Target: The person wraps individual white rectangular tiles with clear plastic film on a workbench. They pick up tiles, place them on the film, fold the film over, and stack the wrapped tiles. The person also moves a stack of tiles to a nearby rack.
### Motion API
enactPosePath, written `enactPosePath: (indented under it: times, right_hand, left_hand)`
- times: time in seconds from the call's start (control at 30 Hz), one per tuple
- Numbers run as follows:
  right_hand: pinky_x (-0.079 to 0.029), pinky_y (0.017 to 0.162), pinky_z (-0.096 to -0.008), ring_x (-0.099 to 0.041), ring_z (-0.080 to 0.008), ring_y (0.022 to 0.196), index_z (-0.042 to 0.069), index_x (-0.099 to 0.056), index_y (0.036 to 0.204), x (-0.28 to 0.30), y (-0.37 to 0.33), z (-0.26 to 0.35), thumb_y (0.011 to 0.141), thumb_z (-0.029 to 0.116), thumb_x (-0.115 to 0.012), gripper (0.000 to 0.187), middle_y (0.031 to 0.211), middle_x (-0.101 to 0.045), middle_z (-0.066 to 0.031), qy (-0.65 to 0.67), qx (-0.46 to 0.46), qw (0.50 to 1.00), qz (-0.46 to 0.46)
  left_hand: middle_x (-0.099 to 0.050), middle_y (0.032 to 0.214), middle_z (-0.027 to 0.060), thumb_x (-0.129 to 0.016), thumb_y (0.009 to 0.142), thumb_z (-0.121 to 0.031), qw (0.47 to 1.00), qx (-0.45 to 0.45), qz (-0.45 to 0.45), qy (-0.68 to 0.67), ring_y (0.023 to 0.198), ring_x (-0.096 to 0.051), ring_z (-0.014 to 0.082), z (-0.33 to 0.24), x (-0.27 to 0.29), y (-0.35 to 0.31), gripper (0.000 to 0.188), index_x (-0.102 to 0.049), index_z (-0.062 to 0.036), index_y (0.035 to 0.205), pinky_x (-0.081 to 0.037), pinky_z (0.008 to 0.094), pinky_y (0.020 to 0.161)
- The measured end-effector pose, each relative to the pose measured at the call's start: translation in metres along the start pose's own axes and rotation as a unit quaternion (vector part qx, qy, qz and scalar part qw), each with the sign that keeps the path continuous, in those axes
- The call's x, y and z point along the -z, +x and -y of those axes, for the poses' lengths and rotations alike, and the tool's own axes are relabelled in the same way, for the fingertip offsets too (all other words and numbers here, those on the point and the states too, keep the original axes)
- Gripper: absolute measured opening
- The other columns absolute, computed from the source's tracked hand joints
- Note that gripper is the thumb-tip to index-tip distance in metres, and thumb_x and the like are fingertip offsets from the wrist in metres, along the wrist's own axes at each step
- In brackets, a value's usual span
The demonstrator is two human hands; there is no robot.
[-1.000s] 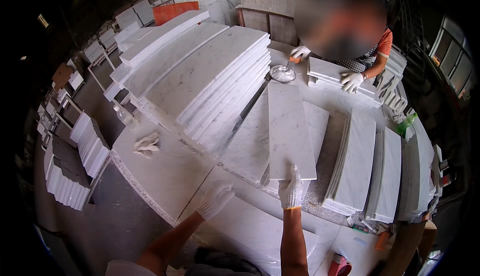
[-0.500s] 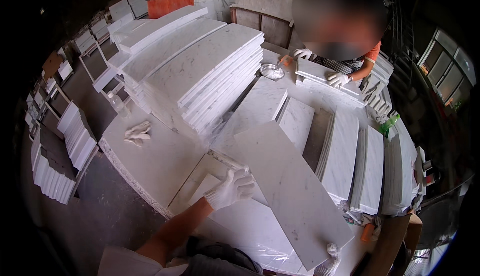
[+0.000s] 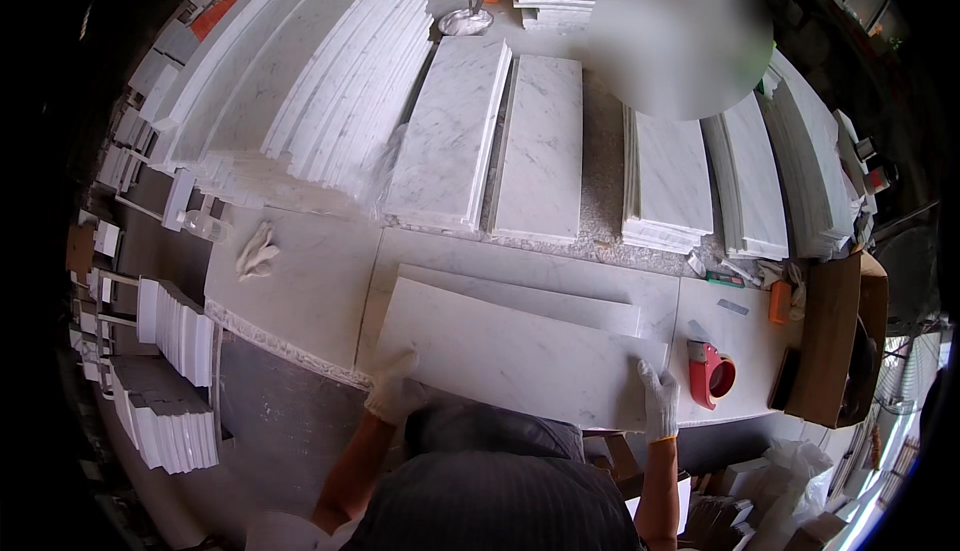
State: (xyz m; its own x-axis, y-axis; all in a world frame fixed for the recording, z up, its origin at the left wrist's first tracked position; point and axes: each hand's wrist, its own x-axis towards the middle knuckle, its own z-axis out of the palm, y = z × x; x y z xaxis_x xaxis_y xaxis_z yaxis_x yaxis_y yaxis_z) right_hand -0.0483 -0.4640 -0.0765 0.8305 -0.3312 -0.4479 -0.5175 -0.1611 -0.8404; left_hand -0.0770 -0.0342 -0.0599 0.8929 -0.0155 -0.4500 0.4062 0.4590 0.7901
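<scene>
Fingers (image 3: 656,383) against slab (image 3: 520,356), long axis crosswise

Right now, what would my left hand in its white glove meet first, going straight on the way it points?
The left hand would first cross the rectangular white, grey-veined stone slab beside it; beyond, probably the partly covered white slab, though depth is unclear.

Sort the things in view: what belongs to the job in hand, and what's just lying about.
Job in hand, as it looks:
white veined slab, right hand gripping one end, left hand at the other
second slab, partly hidden by it

Lying about:
loose glove
red tape dispenser
clear bottle
</scene>
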Motion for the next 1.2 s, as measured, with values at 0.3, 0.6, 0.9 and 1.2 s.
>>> enactPosePath:
  times: [0.3,0.6,0.9,1.2]
  right_hand:
    - [-0.048,0.065,-0.0469,-0.061,-0.0439,0.071,-0.001,-0.063,0.083,-0.056,0.038,0.024,0.081,0.054,-0.07,0.056,0.077,-0.065,-0.0227,-0.265,0.084,0.959,-0.055]
    - [-0.049,0.076,-0.0514,-0.063,-0.0469,0.087,0.0,-0.066,0.096,-0.053,0.048,0.024,0.083,0.066,-0.059,0.068,0.092,-0.067,-0.0264,-0.349,0.038,0.936,-0.024]
    - [-0.048,0.077,-0.0522,-0.062,-0.0471,0.087,0.0,-0.065,0.09,-0.048,0.055,0.02,0.088,0.061,-0.056,0.063,0.09,-0.066,-0.0273,-0.389,0.079,0.918,-0.016]
    - [-0.05,0.071,-0.0517,-0.063,-0.0447,0.081,0.002,-0.064,0.086,-0.038,0.045,0.036,0.089,0.056,-0.058,0.054,0.085,-0.067,-0.0231,-0.419,0.162,0.893,-0.022]
  left_hand:
    - [-0.06,0.116,0.0073,-0.051,0.094,-0.012,0.981,0.021,-0.107,-0.161,0.109,-0.059,0.0208,0.003,0.035,0.027,0.024,-0.056,-0.0044,0.117,-0.051,0.0377,0.091]
    - [-0.059,0.122,0.0052,-0.053,0.097,-0.013,0.976,0.01,-0.085,-0.199,0.115,-0.057,0.0195,-0.01,0.007,0.046,0.024,-0.057,-0.0081,0.12,-0.05,0.0404,0.095]
    - [-0.065,0.117,0.0146,-0.061,0.092,-0.042,0.893,0.193,-0.09,0.396,0.107,-0.061,0.0229,-0.02,0.093,0.03,0.051,-0.06,0.0002,0.121,-0.05,0.0371,0.085]
    - [-0.067,0.103,0.0208,-0.073,0.08,-0.031,0.698,-0.107,-0.256,0.66,0.095,-0.064,0.0362,-0.008,0.054,0.056,0.058,-0.054,0.0029,0.123,-0.049,0.0432,0.084]
